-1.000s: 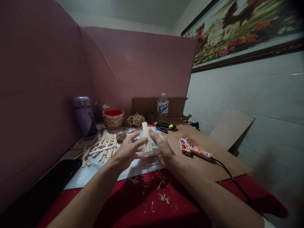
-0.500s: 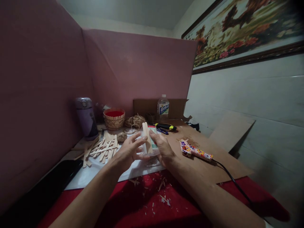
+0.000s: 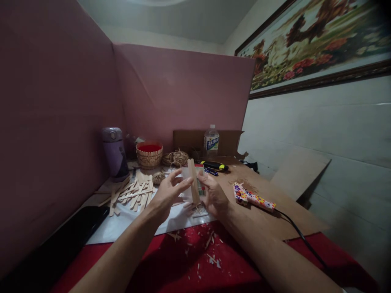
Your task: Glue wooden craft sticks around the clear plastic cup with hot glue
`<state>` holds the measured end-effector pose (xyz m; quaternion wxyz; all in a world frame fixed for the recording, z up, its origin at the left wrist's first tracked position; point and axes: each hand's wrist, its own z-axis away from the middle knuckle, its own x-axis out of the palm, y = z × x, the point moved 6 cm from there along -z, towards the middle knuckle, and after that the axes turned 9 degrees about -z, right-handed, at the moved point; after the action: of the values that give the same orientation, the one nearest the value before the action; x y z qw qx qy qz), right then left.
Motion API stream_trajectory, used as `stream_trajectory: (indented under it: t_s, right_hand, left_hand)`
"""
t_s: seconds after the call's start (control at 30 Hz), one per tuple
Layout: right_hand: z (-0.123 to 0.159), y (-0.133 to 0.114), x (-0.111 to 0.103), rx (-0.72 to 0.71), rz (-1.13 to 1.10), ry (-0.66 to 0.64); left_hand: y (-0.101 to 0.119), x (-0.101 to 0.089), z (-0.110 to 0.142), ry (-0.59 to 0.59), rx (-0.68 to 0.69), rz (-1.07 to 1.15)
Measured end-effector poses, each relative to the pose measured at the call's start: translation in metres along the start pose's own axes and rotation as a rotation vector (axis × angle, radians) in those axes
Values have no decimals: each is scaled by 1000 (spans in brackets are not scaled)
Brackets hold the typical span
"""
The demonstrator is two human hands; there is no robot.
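Observation:
My left hand [image 3: 168, 195] and my right hand [image 3: 214, 197] hold a clear plastic container [image 3: 201, 188] between them, above the white sheet. A printed label with red and green shows on its right part. Two wooden craft sticks [image 3: 193, 183] stand side by side, tilted slightly, against the container's near side. The left thumb touches the sticks while the other left fingers curve around the far side. The right thumb presses on the container near the label; the remaining right fingers are mostly hidden. To the left lies a loose pile of craft sticks [image 3: 134, 193].
Behind stand a purple bottle [image 3: 113, 152], a stick-sided pot [image 3: 149, 156], twine [image 3: 177, 158] and a plastic bottle [image 3: 211, 142]. A yellow-black cutter [image 3: 215, 165] and a flowered glue gun [image 3: 253, 198] with a cord lie right. Wood scraps dot the red cloth [image 3: 171, 264]; a black object [image 3: 88, 219] is left.
The container has turned a little in my hands, and the sticks on it stand more side-on. Both hands keep their hold. The view has shifted slightly.

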<state>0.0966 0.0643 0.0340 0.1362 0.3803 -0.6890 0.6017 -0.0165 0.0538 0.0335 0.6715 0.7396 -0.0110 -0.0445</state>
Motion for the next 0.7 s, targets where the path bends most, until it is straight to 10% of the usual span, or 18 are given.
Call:
stream_trajectory:
  t_s: [0.7]
  right_hand:
    - [0,0,1,-89,77,-76]
  left_hand:
    - [5,-1,-2,26,42,50]
